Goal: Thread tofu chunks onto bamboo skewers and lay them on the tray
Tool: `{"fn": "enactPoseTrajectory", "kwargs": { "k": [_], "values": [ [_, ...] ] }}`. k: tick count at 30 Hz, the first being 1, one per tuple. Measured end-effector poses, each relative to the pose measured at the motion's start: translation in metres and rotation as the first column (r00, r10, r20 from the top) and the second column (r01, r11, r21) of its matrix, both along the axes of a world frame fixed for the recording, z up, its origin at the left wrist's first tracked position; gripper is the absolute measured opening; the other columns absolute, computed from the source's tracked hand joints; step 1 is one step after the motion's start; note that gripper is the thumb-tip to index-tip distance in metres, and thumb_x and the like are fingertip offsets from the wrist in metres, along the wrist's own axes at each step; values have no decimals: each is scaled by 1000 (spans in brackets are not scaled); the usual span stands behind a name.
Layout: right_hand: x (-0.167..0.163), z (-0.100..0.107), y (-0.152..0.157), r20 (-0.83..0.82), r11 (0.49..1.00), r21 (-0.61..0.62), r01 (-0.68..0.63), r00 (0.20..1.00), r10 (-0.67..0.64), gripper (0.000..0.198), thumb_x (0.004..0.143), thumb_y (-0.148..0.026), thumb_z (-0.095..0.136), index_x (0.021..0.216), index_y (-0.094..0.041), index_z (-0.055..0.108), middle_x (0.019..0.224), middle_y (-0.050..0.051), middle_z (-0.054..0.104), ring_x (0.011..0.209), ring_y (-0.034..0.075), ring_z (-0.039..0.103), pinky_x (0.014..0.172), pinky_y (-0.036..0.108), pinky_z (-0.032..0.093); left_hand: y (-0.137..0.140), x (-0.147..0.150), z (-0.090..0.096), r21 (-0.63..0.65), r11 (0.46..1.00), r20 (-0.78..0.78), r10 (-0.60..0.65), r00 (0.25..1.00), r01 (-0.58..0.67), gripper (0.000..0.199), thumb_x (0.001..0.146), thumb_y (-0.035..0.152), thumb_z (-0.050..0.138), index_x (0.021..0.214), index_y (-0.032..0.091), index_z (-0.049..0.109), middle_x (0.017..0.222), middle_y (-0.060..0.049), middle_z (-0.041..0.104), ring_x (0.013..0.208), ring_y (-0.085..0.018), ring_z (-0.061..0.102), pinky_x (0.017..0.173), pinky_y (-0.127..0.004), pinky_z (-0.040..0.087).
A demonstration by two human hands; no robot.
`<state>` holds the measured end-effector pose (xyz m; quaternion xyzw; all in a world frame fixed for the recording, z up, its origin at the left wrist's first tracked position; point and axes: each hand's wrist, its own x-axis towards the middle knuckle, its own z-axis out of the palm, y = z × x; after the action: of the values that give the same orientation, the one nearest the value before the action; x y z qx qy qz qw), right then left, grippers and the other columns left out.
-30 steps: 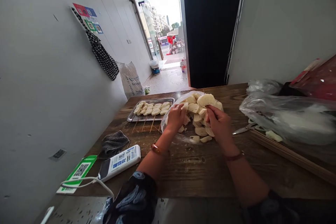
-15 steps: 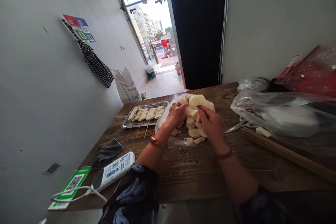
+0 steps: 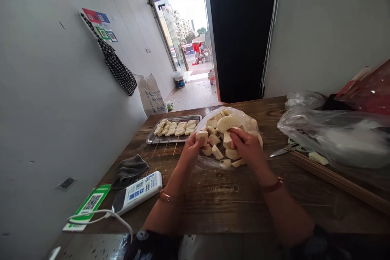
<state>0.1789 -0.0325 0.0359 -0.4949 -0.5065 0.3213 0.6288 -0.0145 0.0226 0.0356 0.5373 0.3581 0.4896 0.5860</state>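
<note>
Head view: translucent plastic bag [image 3: 203, 119] lies open on the dark brown wooden surface [image 3: 210, 199], presumably keeping its cut pale pieces [image 3: 217, 152] within reach of both hands. Left hand [image 3: 189, 153]: fingers closed around a thick, pale, blocky piece [image 3: 201, 135] at the bag's left edge. Right hand [image 3: 248, 146]: fingers pinched together on the lower edge of a large, pale, oval slice [image 3: 227, 123] over the pile. Shiny metal tray [image 3: 150, 142] just left; thin wooden skewers [image 3: 166, 146] point toward the person, probably for easy lifting.
</note>
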Motion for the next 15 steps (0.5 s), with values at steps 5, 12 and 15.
{"fn": "enactPoseTrajectory", "kwargs": {
  "k": [5,12,15],
  "values": [
    [-4,2,-4,-7,997,-49,-64,998,64,43,83,-46,59,106,-12,73,51,-5,52,42,7,38,40,20,32,-2,-7,-9,-47,998,43,38,998,-36,70,68,38,81,128,15,53,84,-1,64,69,-13,61,53,-20,41],
    [-8,-8,-6,-71,957,-185,-225,974,215,51,80,-48,63,112,-9,69,50,-5,53,40,6,38,38,20,28,-2,-11,-12,-115,988,84,116,990,-106,54,60,36,85,104,12,64,74,0,66,55,-8,57,43,-16,31],
    [-7,-10,-15,-7,931,-235,-279,958,285,49,81,-48,63,110,-9,69,49,-5,53,38,6,38,38,20,28,-2,-10,-13,-154,984,179,119,977,-92,53,60,36,86,104,11,68,73,-1,68,51,-6,53,41,-16,29]
  ]
}}
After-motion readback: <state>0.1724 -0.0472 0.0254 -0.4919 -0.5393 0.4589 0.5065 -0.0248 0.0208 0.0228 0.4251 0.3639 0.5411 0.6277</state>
